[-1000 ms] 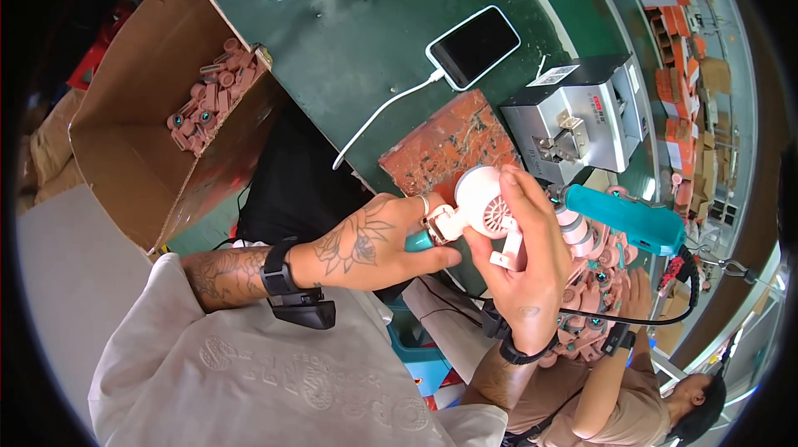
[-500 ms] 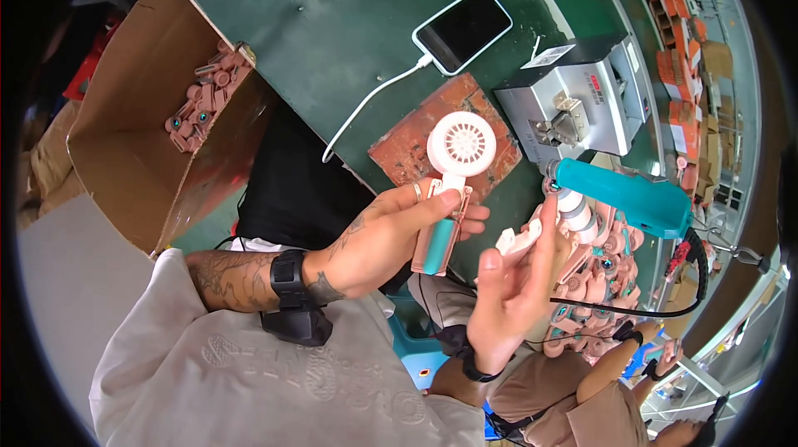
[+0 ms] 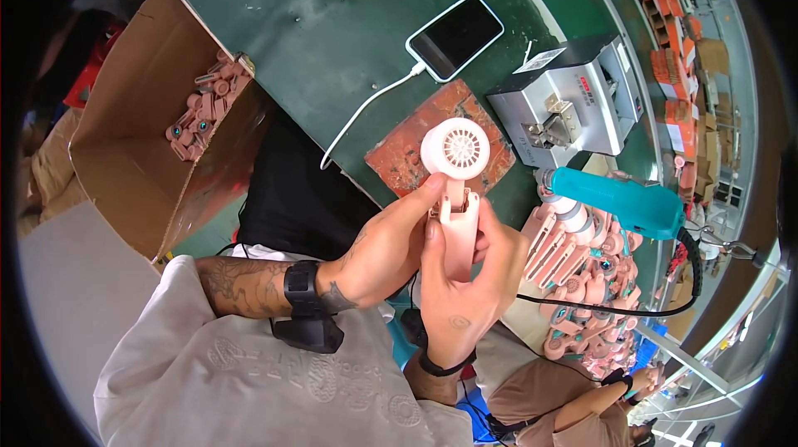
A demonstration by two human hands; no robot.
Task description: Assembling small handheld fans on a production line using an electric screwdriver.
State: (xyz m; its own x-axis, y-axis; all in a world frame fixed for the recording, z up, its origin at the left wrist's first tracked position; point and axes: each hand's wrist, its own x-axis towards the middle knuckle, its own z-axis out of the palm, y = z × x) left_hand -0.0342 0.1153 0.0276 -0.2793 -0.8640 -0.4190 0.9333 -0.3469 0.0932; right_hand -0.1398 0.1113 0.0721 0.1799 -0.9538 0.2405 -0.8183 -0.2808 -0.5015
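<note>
Hiding much of the handle point(image 3: 460, 239), the left hand point(image 3: 384, 241) and right hand point(image 3: 465, 302) are closed around a pink handheld fan point(image 3: 455, 149) at the frame's centre; the left fingertips are hard to make out. Its long axis runs nearly vertical, round head uppermost, grille facing the camera. Upper left, a cardboard box point(image 3: 125, 135) holds pink parts point(image 3: 202, 115), partly cut off by its wall.

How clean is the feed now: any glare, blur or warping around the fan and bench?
Head view: fan, left hand and right hand look fairly sharp, the fan's head brightly lit; head view: a small glare spot on the bench near the top edge; head view: orange boxes at right look soft, fisheye bends that side, corners go black.
</note>
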